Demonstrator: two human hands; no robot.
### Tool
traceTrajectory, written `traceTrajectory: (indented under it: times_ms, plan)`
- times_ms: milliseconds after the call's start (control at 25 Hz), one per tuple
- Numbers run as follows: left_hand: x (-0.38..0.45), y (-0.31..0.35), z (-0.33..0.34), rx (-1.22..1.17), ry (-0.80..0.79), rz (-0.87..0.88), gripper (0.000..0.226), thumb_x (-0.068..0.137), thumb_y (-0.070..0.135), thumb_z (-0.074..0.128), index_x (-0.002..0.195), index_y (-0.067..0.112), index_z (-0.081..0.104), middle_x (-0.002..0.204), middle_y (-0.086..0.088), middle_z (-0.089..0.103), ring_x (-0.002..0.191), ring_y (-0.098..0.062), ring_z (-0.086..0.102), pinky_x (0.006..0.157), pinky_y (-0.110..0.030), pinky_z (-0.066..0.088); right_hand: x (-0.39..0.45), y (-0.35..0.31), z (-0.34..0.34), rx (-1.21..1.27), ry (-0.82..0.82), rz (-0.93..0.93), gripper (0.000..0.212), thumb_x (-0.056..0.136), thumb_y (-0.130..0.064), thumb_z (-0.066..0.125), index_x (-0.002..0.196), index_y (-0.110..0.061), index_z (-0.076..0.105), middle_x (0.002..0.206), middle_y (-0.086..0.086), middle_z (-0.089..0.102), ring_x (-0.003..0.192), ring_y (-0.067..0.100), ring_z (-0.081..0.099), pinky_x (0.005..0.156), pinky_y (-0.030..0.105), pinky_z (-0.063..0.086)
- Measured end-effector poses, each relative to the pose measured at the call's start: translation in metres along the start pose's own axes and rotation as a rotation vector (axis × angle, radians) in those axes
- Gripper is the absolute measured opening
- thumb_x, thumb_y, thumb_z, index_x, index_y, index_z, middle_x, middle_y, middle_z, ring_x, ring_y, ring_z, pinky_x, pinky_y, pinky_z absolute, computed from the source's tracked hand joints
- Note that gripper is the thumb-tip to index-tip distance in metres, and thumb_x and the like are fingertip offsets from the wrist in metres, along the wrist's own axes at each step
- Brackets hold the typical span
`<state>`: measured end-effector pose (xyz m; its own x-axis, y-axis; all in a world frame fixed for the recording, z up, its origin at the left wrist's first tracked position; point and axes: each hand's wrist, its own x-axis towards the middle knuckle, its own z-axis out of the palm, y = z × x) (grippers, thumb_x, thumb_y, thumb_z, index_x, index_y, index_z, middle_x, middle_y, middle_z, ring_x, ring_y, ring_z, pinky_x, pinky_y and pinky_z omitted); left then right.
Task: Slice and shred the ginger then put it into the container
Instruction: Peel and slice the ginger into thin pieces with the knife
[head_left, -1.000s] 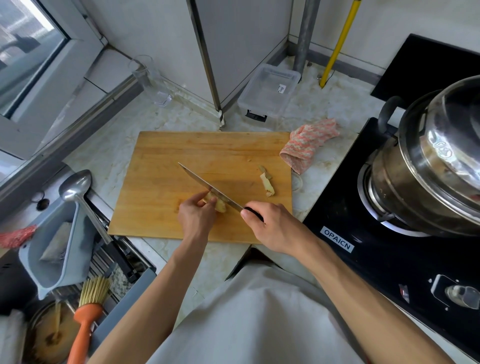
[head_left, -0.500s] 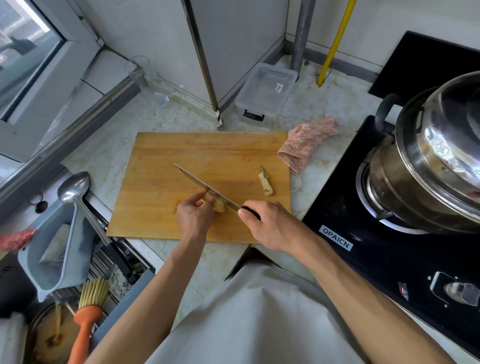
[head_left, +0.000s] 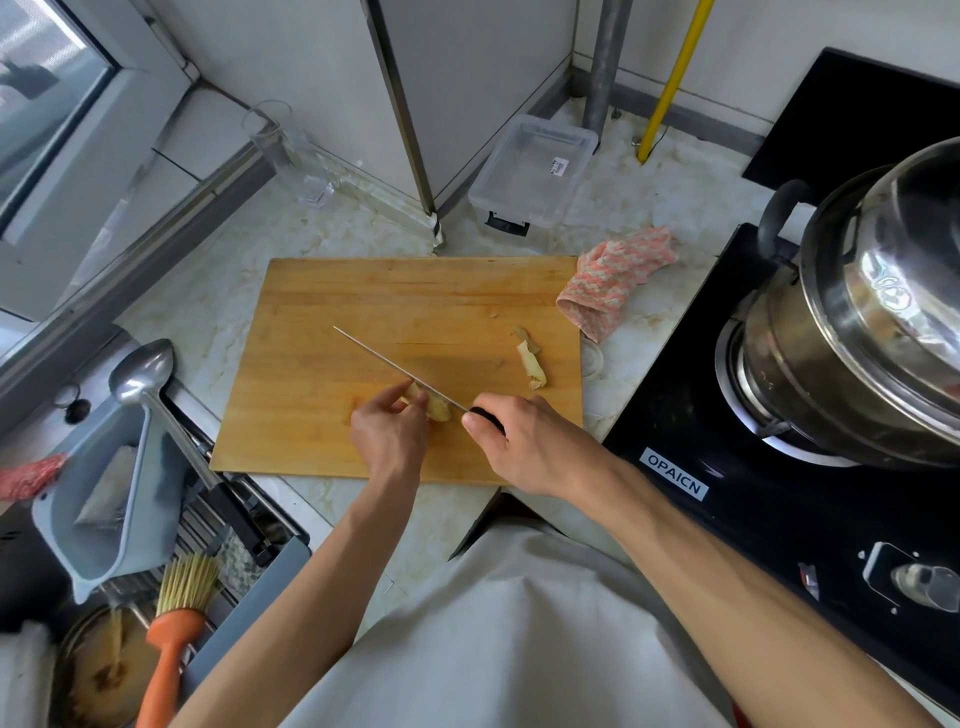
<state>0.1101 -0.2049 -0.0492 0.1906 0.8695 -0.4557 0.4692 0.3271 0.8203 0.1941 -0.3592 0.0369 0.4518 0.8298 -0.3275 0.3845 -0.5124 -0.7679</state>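
Nearest, left hand (head_left: 387, 434) pinching ginger (head_left: 434, 406) on cutting board (head_left: 322, 395); right hand (head_left: 524, 441) gripping knife (head_left: 395, 366), blade across the ginger. Beyond, cut ginger pieces (head_left: 531, 364) near board's right edge. Farthest, clear container (head_left: 532, 174), lid on, contents unclear.

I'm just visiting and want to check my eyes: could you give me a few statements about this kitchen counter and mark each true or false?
1. The right hand grips the knife. True.
2. The left hand holds the ginger on the cutting board. True.
3. The clear container already holds ginger. False: it looks empty.
4. The pink cloth covers the pot. False: it lies on the counter beside the board.
5. A ginger scrap lies on the board, apart from both hands. True.
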Motion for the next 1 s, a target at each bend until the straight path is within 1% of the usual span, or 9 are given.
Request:
traceTrajectory:
  times_ms: [120, 240, 320, 440, 640, 720, 800, 880, 1000]
  plan:
    - [-0.001, 0.002, 0.001, 0.009, 0.013, -0.004, 0.025, 0.084, 0.015, 0.077, 0.109, 0.017, 0.074, 0.081, -0.002, 0.066, 0.083, -0.036, 0.072, 0.079, -0.047, 0.061, 0.007, -0.001, 0.0, 0.009, -0.012, 0.003, 0.034, 0.105, -0.042, 0.039, 0.088, -0.016, 0.053, 0.074, 0.004, 0.059, 0.069, 0.028, 0.056, 0.066, 0.05, 0.052]
    - [-0.004, 0.003, 0.001, 0.021, 0.031, -0.006, 0.024, 0.085, 0.015, 0.077, 0.108, 0.019, 0.075, 0.08, -0.001, 0.067, 0.083, -0.035, 0.072, 0.079, -0.046, 0.061, 0.009, -0.003, -0.003, 0.018, -0.036, 0.011, 0.034, 0.105, -0.041, 0.039, 0.081, -0.019, 0.048, 0.072, 0.001, 0.055, 0.067, 0.024, 0.053, 0.067, 0.046, 0.049]
    - [-0.005, 0.005, 0.001, 0.016, 0.035, -0.014, 0.023, 0.085, 0.015, 0.076, 0.107, 0.02, 0.075, 0.08, 0.0, 0.066, 0.083, -0.034, 0.072, 0.08, -0.046, 0.061, 0.006, -0.002, -0.006, 0.008, -0.045, 0.022, 0.035, 0.105, -0.04, 0.039, 0.081, -0.017, 0.048, 0.073, 0.001, 0.054, 0.068, 0.025, 0.053, 0.066, 0.044, 0.049]
    - [-0.006, 0.007, 0.002, 0.016, 0.029, -0.009, 0.024, 0.085, 0.014, 0.076, 0.109, 0.018, 0.075, 0.078, 0.003, 0.065, 0.083, -0.032, 0.072, 0.08, -0.044, 0.061, 0.003, 0.003, -0.006, -0.004, -0.045, 0.038, 0.037, 0.105, -0.041, 0.039, 0.084, -0.013, 0.049, 0.072, 0.003, 0.055, 0.068, 0.027, 0.053, 0.065, 0.045, 0.048]
    - [-0.007, 0.01, 0.001, 0.022, 0.025, -0.021, 0.023, 0.085, 0.015, 0.076, 0.108, 0.018, 0.075, 0.08, 0.0, 0.066, 0.082, -0.033, 0.072, 0.079, -0.045, 0.061, 0.016, 0.002, -0.001, 0.013, -0.04, 0.023, 0.036, 0.105, -0.041, 0.039, 0.08, -0.015, 0.046, 0.07, 0.003, 0.053, 0.065, 0.025, 0.05, 0.064, 0.046, 0.047]
    - [-0.007, 0.01, 0.0, 0.021, 0.022, -0.025, 0.02, 0.084, 0.015, 0.076, 0.103, 0.021, 0.074, 0.083, -0.001, 0.067, 0.083, -0.033, 0.072, 0.08, -0.046, 0.061, 0.016, 0.004, 0.002, 0.01, -0.039, 0.022, 0.036, 0.105, -0.041, 0.039, 0.08, -0.016, 0.045, 0.071, 0.003, 0.054, 0.066, 0.026, 0.05, 0.064, 0.045, 0.047]
    - [-0.007, 0.009, 0.0, 0.01, 0.021, -0.022, 0.017, 0.084, 0.014, 0.076, 0.094, 0.027, 0.072, 0.083, -0.002, 0.067, 0.083, -0.034, 0.072, 0.08, -0.047, 0.06, 0.01, 0.007, 0.004, -0.015, -0.041, 0.022, 0.035, 0.105, -0.042, 0.037, 0.079, -0.018, 0.043, 0.073, 0.005, 0.053, 0.069, 0.027, 0.048, 0.065, 0.044, 0.046]
    - [-0.007, 0.009, 0.001, 0.006, 0.026, -0.02, 0.019, 0.083, 0.015, 0.076, 0.087, 0.032, 0.069, 0.083, -0.002, 0.068, 0.083, -0.033, 0.072, 0.08, -0.047, 0.061, 0.004, 0.01, 0.005, -0.032, -0.037, 0.02, 0.034, 0.105, -0.043, 0.037, 0.08, -0.02, 0.041, 0.074, 0.005, 0.053, 0.072, 0.028, 0.047, 0.065, 0.042, 0.045]
    - [-0.006, 0.008, 0.002, 0.002, 0.026, -0.027, 0.019, 0.084, 0.016, 0.076, 0.093, 0.031, 0.069, 0.088, -0.002, 0.07, 0.084, -0.03, 0.073, 0.081, -0.045, 0.06, 0.004, 0.014, 0.003, -0.04, -0.026, 0.006, 0.034, 0.104, -0.044, 0.036, 0.082, -0.019, 0.042, 0.073, 0.006, 0.053, 0.071, 0.031, 0.05, 0.063, 0.045, 0.047]
